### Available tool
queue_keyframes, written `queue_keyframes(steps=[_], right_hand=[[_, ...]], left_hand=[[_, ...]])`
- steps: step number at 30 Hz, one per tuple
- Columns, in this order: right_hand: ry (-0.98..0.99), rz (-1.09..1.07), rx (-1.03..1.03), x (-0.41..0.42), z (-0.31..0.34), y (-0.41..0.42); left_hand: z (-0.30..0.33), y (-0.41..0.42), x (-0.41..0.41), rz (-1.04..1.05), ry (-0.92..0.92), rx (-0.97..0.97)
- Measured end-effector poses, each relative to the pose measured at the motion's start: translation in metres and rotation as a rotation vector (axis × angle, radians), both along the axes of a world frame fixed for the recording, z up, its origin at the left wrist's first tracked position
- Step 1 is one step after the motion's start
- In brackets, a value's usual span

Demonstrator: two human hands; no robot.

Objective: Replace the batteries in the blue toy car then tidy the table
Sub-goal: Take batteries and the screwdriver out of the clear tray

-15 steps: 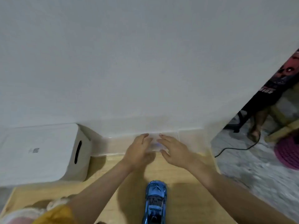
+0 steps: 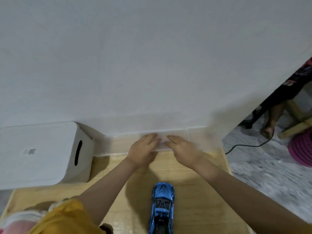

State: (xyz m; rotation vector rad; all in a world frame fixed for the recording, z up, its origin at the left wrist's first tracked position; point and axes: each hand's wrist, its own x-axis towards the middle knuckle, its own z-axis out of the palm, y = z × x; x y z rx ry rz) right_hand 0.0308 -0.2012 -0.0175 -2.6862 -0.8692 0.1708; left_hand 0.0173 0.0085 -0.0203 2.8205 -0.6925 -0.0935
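Wooden table carries blue toy car, clear box, white appliance

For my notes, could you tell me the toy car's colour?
Glossy blue toy car, seen in the head view.

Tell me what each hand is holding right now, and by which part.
Neither grips anything. The left hand and right hand lie flat, fingers straight, on the lid of the clear plastic box by the wall.
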Motion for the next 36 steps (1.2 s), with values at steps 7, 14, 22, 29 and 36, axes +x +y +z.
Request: queue_keyframes(steps=[7,14,22,29,36], right_hand=[[0.075,0.02,-0.05,0.006,0.012,0.001],[0.153,-0.069,-0.015,0.012,0.032,0.001],[0.024,-0.113,0.237,0.028,0.045,-0.009],[-0.518,-0.355,0.344,0.037,0.041,0.0],[-0.157,-0.079,0.184,0.013,-0.001,0.022]], left_hand=[[0.0,0.005,0.003,-0.053,-0.029,0.049],[-0.007,0.006,0.006,-0.053,-0.093,0.025],[0.0,0.005,0.003,0.073,-0.378,0.129],[-0.007,0.022,-0.009,0.069,-0.471,0.149],[0.001,0.036,-0.004,0.045,-0.358,0.195]])
